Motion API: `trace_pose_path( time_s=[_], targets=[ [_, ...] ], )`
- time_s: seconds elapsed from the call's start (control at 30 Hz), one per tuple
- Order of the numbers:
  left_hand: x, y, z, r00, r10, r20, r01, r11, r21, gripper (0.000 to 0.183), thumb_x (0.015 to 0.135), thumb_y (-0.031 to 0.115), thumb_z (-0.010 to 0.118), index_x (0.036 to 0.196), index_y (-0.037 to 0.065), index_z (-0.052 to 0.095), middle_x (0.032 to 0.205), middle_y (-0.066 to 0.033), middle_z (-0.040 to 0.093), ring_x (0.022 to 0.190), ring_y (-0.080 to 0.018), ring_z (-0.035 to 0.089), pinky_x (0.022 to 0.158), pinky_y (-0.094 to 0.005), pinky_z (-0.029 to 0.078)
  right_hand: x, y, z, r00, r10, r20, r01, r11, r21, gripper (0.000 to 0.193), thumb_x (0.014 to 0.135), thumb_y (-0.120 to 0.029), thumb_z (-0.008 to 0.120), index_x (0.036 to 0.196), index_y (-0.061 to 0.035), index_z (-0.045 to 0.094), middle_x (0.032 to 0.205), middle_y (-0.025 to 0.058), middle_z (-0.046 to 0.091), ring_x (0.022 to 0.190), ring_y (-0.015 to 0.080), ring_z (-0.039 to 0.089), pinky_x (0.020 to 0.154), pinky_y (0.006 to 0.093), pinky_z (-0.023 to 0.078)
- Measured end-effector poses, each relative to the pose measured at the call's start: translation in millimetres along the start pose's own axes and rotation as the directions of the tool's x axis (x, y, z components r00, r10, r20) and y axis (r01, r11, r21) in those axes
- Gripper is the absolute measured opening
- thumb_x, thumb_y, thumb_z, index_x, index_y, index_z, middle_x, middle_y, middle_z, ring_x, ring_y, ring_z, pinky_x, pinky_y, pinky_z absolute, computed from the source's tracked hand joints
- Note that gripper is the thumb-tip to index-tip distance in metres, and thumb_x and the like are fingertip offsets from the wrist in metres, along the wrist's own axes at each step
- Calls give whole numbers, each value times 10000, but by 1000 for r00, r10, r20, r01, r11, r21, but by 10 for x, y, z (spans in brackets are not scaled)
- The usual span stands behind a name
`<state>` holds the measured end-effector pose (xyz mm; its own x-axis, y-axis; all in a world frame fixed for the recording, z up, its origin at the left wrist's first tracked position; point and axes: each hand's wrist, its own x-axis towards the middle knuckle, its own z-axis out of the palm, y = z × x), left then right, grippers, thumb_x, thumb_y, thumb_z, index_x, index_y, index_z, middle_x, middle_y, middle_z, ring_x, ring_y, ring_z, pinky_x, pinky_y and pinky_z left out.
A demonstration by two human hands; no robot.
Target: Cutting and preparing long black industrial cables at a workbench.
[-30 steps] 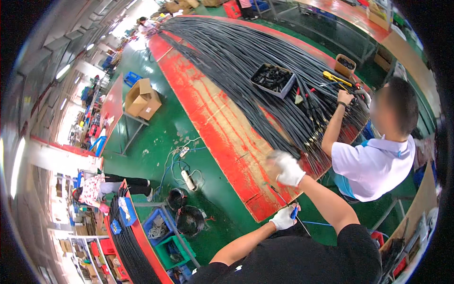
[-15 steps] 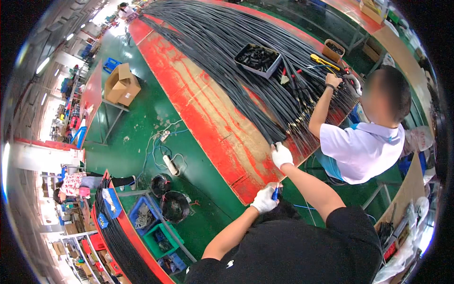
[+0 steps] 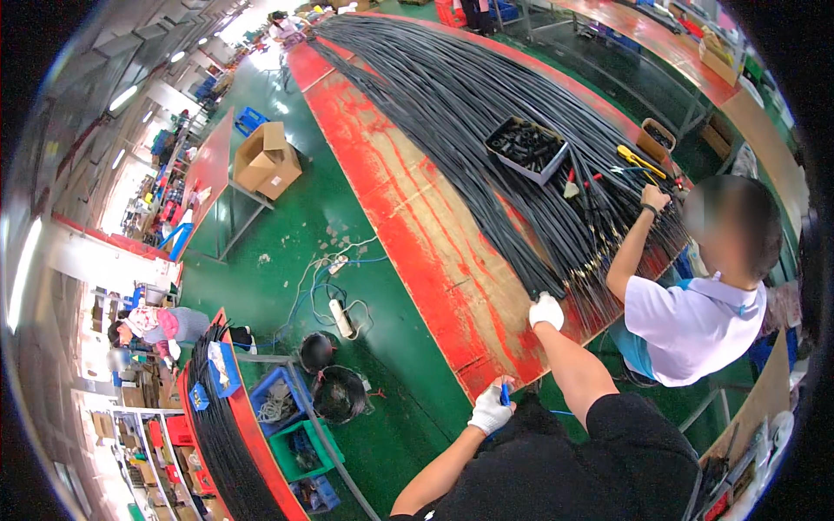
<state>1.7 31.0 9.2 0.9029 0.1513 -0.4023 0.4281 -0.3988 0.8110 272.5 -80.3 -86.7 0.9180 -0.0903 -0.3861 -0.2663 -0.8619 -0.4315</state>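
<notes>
A white-gloved hand, my right hand, is closed at the near end of the outermost black cables on the long table. Its fingertips are too small to show how many cables they grip. Lower and to the left, beside the table's near corner, my left hand, gloved too, is wrapped round a small blue-handled tool. Most of that tool is hidden in the glove, so its kind does not show. Bare, brassy-looking cable ends fan out to the right of my right hand.
The red, worn table carries a tray of black parts and yellow-handled pliers. Close on the right, a co-worker in a white shirt reaches over the cables. Black buckets, a power strip and loose cords lie on the green floor.
The whole view has shifted, so the table and cables appear farther right and lower. Both my hands keep their hold, with little movement relative to the table. The co-worker's gloved hand is now mostly hidden.
</notes>
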Motion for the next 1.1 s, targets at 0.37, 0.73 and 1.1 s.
trace_pose_path(
  time_s=[0.37, 0.73, 1.1],
  targets=[
    [380, -65, -105, 990, 88, -112, -91, 996, -17, 573, 790, 21, 704, 1326, 139, 538, 1030, -46, 672, 809, -153, 617, 772, -326, 543, 24, 121, -120, 999, -26, -47, 28, 999, 39, 417, 915, -377, 692, 1228, -100, 679, 1184, 232, 733, 1110, 411, 709, 972, 514, 564],
    [831, 563, -568, 1000, -21, -3, 21, 1000, -21, 692, 811, 26, 700, 1472, 157, 542, 1265, -103, 658, 1042, -213, 668, 952, -350, 540, -288, -48, -696, 896, -271, 352, 75, 873, 482, 616, 920, -373, 747, 1346, 63, 653, 1280, 284, 707, 1224, 347, 688, 1065, 377, 499],
    [1610, 874, -911, 979, 173, 104, -82, 810, -580, 707, 764, -77, 619, 1451, 77, 551, 1206, -55, 633, 1085, -185, 630, 974, -313, 521, -878, -546, -1342, 729, -495, 472, 32, 714, 699, 188, 1021, -210, 682, 1126, -58, 717, 826, -48, 619, 714, 60, 501, 628, 261, 399]
  ],
)
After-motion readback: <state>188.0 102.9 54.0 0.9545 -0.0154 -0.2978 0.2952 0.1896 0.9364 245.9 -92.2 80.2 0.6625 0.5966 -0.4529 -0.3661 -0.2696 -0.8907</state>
